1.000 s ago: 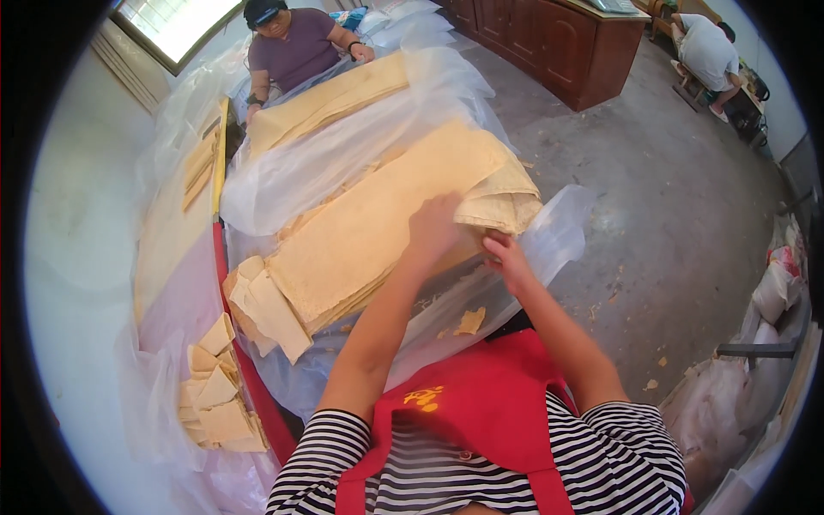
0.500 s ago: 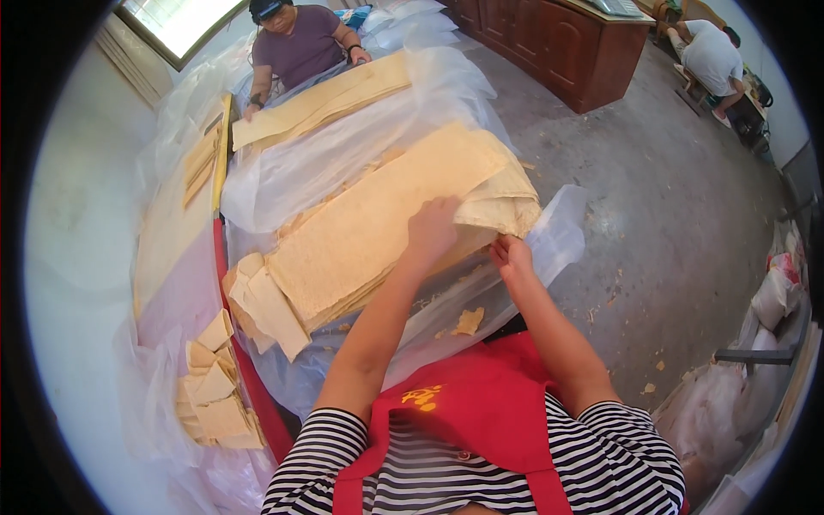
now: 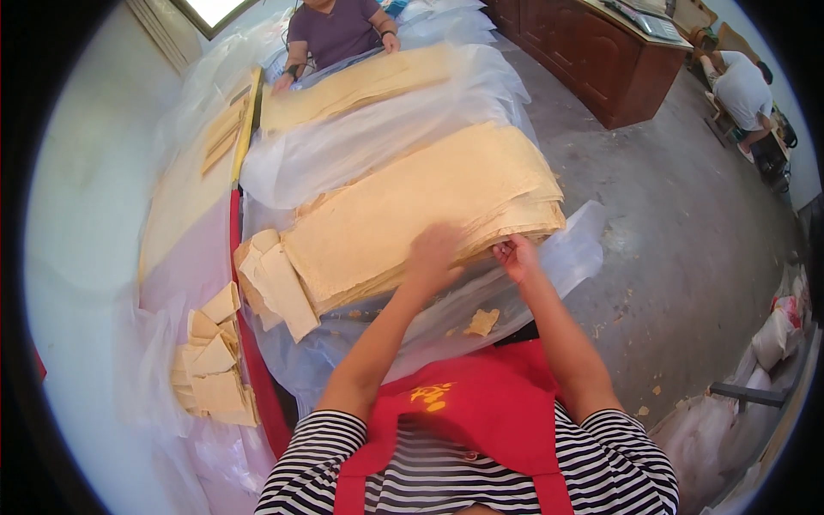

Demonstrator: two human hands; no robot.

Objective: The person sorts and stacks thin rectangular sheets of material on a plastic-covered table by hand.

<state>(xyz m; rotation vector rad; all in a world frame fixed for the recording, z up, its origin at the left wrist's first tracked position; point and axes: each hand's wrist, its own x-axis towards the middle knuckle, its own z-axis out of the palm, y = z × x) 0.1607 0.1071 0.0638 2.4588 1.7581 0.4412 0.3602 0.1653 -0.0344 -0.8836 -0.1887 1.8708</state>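
Observation:
A stack of large, thin, pale-yellow sheets (image 3: 412, 202) lies across plastic film in front of me. Its edges are ragged and layered. My left hand (image 3: 436, 253) is over the near edge of the stack, blurred, with its fingers stretched out and the thumb apart. At the near right corner my right hand (image 3: 517, 257) has its fingers closed on the edges of the sheets. How many layers it pinches is hidden. Folded sheet pieces (image 3: 283, 283) lie against the left end of the stack.
More folded pieces (image 3: 215, 365) lie at the left, beyond a red edge strip (image 3: 257, 369). A loose scrap (image 3: 482, 323) sits on the film near me. Across the table a person in purple (image 3: 339, 39) touches another sheet stack (image 3: 360, 86). A wooden cabinet (image 3: 592, 60) stands far right.
The right end of the top sheet, turned up before, now lies flatter on the stack. My left hand has drawn back toward the near edge. The view has shifted slightly.

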